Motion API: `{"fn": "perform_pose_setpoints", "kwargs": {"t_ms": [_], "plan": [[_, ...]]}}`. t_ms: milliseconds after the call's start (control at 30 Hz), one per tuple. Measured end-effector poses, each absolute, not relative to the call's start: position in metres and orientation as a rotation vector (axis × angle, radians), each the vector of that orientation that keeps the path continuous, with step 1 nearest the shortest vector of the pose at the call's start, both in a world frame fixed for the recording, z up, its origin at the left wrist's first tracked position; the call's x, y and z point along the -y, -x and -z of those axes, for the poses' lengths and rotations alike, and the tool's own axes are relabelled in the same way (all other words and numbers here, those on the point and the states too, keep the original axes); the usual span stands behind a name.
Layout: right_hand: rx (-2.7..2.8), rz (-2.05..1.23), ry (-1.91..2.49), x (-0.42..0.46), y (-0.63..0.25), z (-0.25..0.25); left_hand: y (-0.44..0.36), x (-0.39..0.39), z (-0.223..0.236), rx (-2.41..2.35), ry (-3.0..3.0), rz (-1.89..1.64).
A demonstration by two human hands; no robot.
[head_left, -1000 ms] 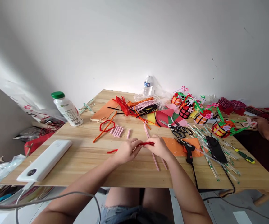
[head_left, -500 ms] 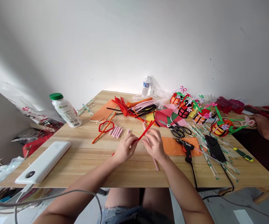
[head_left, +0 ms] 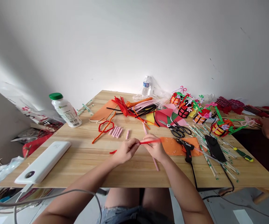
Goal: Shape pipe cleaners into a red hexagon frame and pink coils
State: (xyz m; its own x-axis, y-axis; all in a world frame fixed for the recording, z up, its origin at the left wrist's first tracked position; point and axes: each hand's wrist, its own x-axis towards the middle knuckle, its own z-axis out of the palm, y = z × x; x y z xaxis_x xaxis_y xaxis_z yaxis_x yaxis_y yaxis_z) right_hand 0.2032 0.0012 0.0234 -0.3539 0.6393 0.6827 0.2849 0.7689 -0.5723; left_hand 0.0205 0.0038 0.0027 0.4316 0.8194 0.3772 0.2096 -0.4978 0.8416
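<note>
My left hand [head_left: 126,151] is closed, pinching a red pipe cleaner [head_left: 148,142] between thumb and fingers. Its short tail end sticks out to the left below the wrist side. My right hand [head_left: 155,148] meets the left one, its fingers curled at the same pipe cleaner, whose free length blurs across the knuckles. Pink pipe cleaners [head_left: 156,164] lie on the table under my right hand. Just beyond my left hand are several pink coiled pieces [head_left: 117,131] and a red ring crossed by an orange pipe cleaner [head_left: 106,127].
Scissors [head_left: 177,130], a glue gun [head_left: 189,150], a phone [head_left: 215,148] and a screwdriver [head_left: 243,154] lie to the right. Small decorated baskets [head_left: 201,116] stand behind. A white power bank [head_left: 43,162] and a bottle [head_left: 66,112] are at left. Another person's hand [head_left: 268,126] is at far right.
The red pipe cleaner's free end tilted up between my hands half a second ago, and now swings down to the right over my right hand. My left hand has kept its grip.
</note>
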Motion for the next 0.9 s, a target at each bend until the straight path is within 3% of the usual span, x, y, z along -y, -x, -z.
{"fn": "perform_pose_setpoints", "kwargs": {"t_ms": [200, 300, 433, 500, 633, 700, 767, 900], "plan": [[2.184, 0.095, 0.469, 0.004, -0.206, -0.027, -0.011, -0.013, -0.012, -0.669, -1.169, -0.524], [2.057, 0.203, 0.59, 0.003, -0.205, -0.023, -0.012, -0.011, -0.013, -0.714, -1.281, -0.735], [1.65, 0.222, 0.932, -0.001, -0.205, -0.021, -0.015, -0.007, -0.01, -0.842, -1.862, -1.232], [1.442, 0.039, 1.103, -0.003, -0.205, -0.02, -0.014, -0.006, -0.008, -0.853, -2.195, -1.396], [1.415, -0.855, 1.176, -0.006, -0.204, -0.013, -0.013, -0.007, -0.004, -0.875, -2.614, -1.512], [1.393, -1.101, 1.138, -0.008, -0.204, -0.013, -0.013, -0.007, -0.003, -0.92, -2.66, -1.518], [1.27, -0.953, 1.15, -0.009, -0.207, -0.021, -0.014, -0.008, -0.002, -0.965, -2.654, -1.531], [1.257, -0.325, 0.941, 0.007, -0.222, -0.061, -0.014, -0.012, 0.001, -1.039, -2.618, -1.526]]}}
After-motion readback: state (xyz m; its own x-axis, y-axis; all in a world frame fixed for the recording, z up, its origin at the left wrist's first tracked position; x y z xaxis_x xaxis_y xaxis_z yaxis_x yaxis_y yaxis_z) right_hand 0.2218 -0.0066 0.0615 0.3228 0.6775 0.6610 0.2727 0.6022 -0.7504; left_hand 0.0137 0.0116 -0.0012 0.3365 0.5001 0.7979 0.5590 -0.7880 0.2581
